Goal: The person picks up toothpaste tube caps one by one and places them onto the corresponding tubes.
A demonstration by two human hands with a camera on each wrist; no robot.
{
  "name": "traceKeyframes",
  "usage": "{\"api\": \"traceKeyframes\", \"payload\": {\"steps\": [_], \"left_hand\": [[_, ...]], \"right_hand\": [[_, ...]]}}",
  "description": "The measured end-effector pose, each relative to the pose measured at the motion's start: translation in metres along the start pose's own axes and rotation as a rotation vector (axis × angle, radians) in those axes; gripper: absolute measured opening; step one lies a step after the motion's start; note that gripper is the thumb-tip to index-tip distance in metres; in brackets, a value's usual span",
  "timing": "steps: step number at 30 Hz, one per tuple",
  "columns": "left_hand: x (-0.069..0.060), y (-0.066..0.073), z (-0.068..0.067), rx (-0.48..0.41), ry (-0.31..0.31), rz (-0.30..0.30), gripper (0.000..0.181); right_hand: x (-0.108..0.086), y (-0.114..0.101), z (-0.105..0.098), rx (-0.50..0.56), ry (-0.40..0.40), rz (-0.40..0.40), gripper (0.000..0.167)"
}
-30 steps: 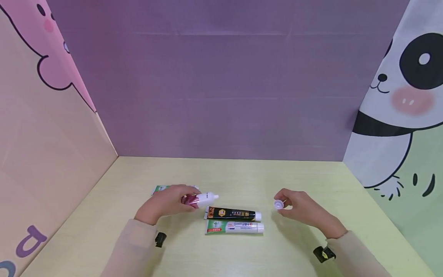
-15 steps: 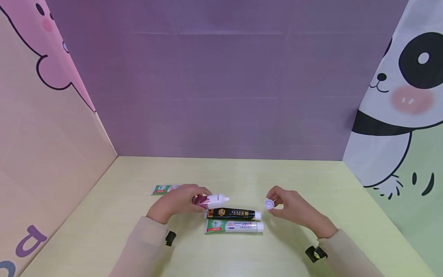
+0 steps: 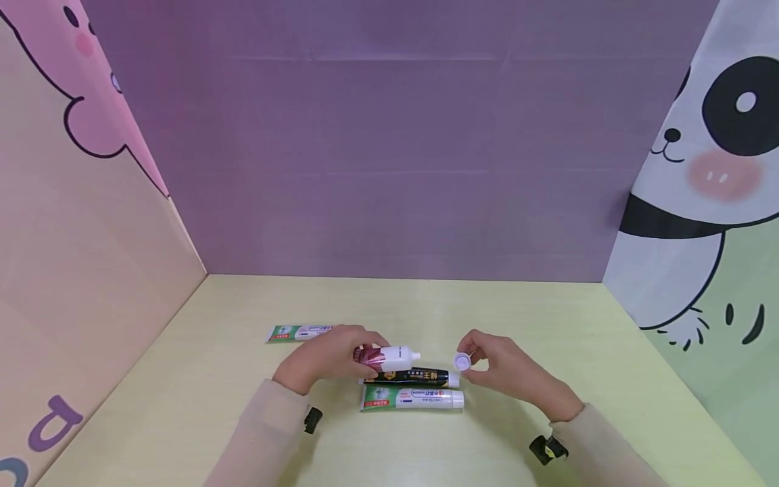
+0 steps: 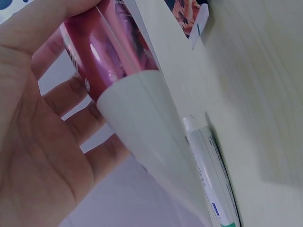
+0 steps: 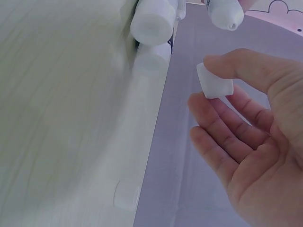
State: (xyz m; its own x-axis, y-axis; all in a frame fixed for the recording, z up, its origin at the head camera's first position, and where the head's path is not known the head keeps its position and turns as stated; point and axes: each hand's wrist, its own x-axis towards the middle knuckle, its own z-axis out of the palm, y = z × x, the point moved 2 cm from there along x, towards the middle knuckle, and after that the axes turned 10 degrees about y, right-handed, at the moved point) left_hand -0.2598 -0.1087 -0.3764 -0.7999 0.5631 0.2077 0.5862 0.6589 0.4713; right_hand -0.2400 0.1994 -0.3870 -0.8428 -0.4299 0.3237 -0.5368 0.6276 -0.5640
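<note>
My left hand grips a dark red and white tube, its bare nozzle pointing right. In the left wrist view the thumb and fingers hold the tube's red end. A white cap is pinched between thumb and fingers of my right hand, its hollow side facing the nozzle, a gap apart. In the right wrist view the cap sits at the fingertips, near the nozzle end. Below the held tube lie a black tube and a green and white tube, both capped.
Another green and white tube lies behind my left hand, partly hidden by it. The pale tabletop meets a purple back wall, with printed side walls left and right. A faint white round object shows in the right wrist view.
My left hand has moved right with the red and white tube, and my right hand has moved left with the cap. The gap between nozzle and cap has narrowed.
</note>
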Motion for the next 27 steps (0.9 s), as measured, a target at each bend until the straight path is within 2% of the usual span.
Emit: {"api": "traceKeyframes", "payload": {"steps": [11,17,24,27], "left_hand": [[0.003,0.010,0.001,0.026,-0.019,0.048,0.038],[0.006,0.015,0.002,0.009,-0.018,0.046,0.037],[0.009,0.016,0.005,0.013,-0.011,0.073,0.036],[0.010,0.016,0.007,0.017,-0.005,0.087,0.036]], "right_hand": [[0.001,-0.006,0.005,0.056,0.000,-0.040,0.024],[0.002,-0.012,0.008,0.054,0.015,-0.081,0.029],[0.006,-0.015,0.012,0.063,0.018,-0.025,0.031],[0.008,-0.015,0.013,0.073,0.021,-0.026,0.029]]}}
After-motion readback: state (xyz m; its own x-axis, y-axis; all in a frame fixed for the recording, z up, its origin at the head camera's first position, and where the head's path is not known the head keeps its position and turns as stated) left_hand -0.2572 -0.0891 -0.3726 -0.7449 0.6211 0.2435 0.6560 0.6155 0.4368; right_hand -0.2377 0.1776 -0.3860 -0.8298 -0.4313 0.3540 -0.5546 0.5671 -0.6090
